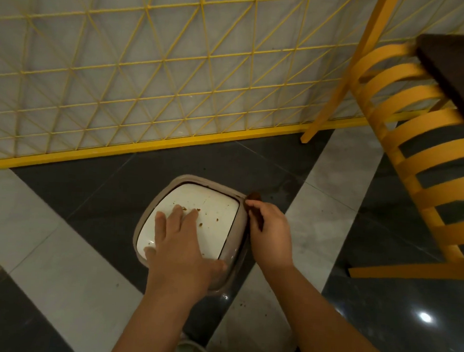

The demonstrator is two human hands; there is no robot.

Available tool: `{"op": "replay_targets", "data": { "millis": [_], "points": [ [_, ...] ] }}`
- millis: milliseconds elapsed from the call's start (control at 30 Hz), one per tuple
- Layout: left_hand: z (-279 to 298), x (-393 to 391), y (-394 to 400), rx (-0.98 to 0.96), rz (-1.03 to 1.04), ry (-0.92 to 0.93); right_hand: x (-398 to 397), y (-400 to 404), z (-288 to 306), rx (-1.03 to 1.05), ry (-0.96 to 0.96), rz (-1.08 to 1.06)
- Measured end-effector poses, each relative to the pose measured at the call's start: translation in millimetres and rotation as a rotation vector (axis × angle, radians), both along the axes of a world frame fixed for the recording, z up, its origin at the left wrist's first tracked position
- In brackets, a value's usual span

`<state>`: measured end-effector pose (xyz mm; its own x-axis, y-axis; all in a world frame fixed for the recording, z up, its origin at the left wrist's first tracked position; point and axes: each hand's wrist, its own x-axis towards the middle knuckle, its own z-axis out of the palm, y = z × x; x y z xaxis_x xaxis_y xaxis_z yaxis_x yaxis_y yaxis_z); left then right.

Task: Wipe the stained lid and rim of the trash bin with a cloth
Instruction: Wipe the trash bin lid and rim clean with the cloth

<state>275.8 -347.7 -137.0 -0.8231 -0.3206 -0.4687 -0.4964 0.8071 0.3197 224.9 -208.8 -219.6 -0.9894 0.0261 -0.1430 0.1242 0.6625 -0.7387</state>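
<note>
**Crumbs left on lid, cloth working the rim**

Bin low on the dark floor tile, taken here as the landmark. Left of it, pale and dark floor tiles only. On its white lid, left hand spread flat, fingers straight, pressing down and holding nothing. Just beyond the fingertips, brown crumbs scattered across the lid. At the bin's right edge, right hand clenched around a brown cloth, pressed to the grey rim. Right of the bin, yellow slatted chair well apart; behind the bin, yellow lattice fence.

Risks, as a judgement:
- Too much press from the flat palm, lid possibly tipping inward, crumbs dropping into the bin or smearing under the fingers.
- Cloth dragged outward along the rim, specks flicked onto the floor beside the bin.
- Light bin, one-sided push from the right, possible slide or tilt toward the left.
</note>
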Motion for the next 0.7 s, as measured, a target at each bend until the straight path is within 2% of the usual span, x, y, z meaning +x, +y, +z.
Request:
{"op": "replay_targets", "data": {
  "millis": [133, 267, 367, 467, 567, 633, 700],
  "points": [
    [3.6, 3.2, -20.5, 0.021, -0.08, -0.023, 3.7, 11.7, -1.2, 0.131, -0.067, 0.077],
    [11.3, 15.5, -35.5, -0.169, -0.201, -0.065, 40.8, 12.2, -6.1, 0.124, -0.053, 0.149],
    [13.5, 24.9, -36.5, -0.159, -0.135, -0.088, 59.9, 10.8, -5.1, 0.106, -0.077, 0.134],
    [10.7, 26.8, -32.6, -0.075, -0.054, -0.053, 73.3, 0.9, 10.1, -0.071, -0.106, 0.035],
    [8.7, 23.2, -28.0, -0.028, 0.033, 0.015, 91.1, -23.2, 34.4, -0.184, -0.085, 0.14],
    [7.8, 21.1, -26.8, -0.021, 0.045, 0.026, 90.7, -32.0, 39.1, -0.186, -0.029, 0.214],
    [7.7, 19.6, -26.6, -0.014, 0.055, 0.019, 74.1, -30.5, 29.9, -0.143, -0.004, 0.202]
  ]
}}
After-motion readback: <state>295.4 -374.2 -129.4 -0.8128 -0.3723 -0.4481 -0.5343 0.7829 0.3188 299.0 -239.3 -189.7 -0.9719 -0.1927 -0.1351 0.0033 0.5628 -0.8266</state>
